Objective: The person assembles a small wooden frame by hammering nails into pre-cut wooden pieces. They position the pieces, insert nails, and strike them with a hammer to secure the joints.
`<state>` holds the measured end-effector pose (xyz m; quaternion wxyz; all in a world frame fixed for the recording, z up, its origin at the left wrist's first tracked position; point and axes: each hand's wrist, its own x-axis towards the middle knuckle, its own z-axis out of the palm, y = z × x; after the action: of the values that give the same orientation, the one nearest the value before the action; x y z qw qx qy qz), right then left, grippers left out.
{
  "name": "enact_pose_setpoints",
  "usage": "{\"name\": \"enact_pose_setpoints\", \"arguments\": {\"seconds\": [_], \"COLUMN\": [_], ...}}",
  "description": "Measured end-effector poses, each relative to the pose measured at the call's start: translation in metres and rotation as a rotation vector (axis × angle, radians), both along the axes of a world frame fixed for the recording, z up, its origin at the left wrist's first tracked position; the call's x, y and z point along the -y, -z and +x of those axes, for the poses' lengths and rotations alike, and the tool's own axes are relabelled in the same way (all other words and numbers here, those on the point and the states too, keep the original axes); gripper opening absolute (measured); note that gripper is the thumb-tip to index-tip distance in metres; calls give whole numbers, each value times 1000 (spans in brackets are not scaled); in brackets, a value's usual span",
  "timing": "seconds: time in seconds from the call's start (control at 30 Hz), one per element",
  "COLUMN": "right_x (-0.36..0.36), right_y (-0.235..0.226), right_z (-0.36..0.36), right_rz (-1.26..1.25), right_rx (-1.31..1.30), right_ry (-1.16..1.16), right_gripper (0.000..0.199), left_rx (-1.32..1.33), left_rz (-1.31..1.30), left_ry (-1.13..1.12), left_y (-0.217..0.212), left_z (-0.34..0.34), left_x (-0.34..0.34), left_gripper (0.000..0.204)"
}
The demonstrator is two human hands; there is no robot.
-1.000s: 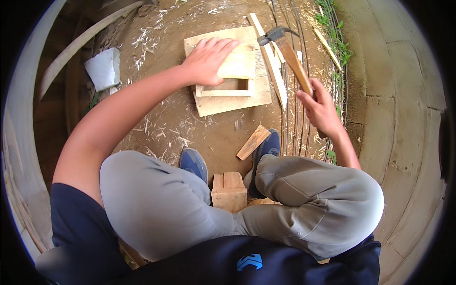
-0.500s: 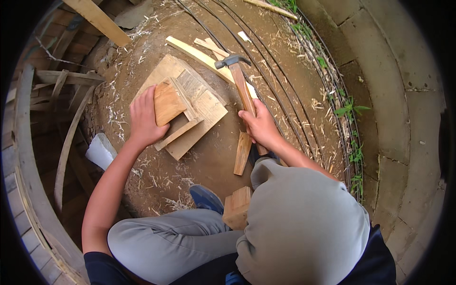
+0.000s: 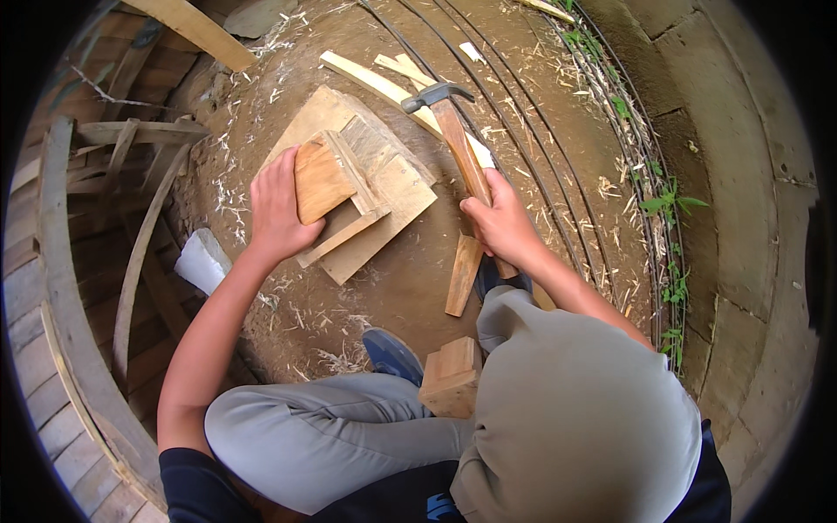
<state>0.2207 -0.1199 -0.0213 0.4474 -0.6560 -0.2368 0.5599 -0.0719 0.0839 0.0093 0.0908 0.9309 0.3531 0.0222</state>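
Note:
My right hand is wrapped round the wooden handle of a claw hammer, whose dark metal head points away from me, above the ground. With its fingers along one side and the thumb near the front corner, my left hand grips a small open wooden box made of thin boards. The box sits on a wide flat board, beside a thicker grey-brown block. The hammer head is apart from the box, to its right.
A short wooden offcut lies near my right foot, and a wooden block is between my legs. Long pale strips and dark cables cross the dirt. At left stands a wooden frame; a concrete edge runs along the right.
The whole view has shifted a little, so things appear farther right. Both hands keep their holds on the box and the hammer, with hardly any other movement.

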Motion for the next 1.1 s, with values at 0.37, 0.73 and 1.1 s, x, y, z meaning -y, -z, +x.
{"name": "enact_pose_setpoints", "arguments": {"seconds": [0.37,0.73,1.1], "right_x": [-2,-4,-68], "right_y": [7,-5,-157], "right_z": [-9,-7,36], "right_rz": [58,-50,137], "right_rx": [58,-56,709], "right_ry": [-66,-32,-562], "right_gripper": [41,45,31], "left_rx": [39,19,117], "left_rz": [-4,-14,34], "left_ry": [16,-44,33], "left_y": [-1,2,7], "left_z": [0,-2,-16], "left_x": [-1,5,5], "left_gripper": [112,112,114]}}
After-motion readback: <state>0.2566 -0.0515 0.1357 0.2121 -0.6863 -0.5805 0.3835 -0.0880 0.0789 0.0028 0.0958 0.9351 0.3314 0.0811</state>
